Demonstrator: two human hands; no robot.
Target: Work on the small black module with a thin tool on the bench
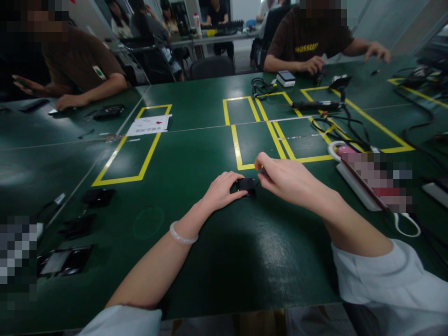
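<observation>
On the green table, my left hand (223,190) grips a small black box-shaped device (246,184) between thumb and fingers. A flat dark piece seems to lie under the device, but its shape is unclear. Just to the right, my right hand (276,173) is closed in a pinch, with its fingertips curled inward. Something small and dark shows below those fingers, too blurred and covered to name. A thin dark line runs between it and the device; I cannot tell whether they are joined.
Yellow tape rectangles (240,167) mark the green table (196,154). Several black items, including a flat packet (65,261), lie at the left. A pink-cased phone (371,182), black cables (364,126) and a white box (286,78) are at the right. Two people sit opposite.
</observation>
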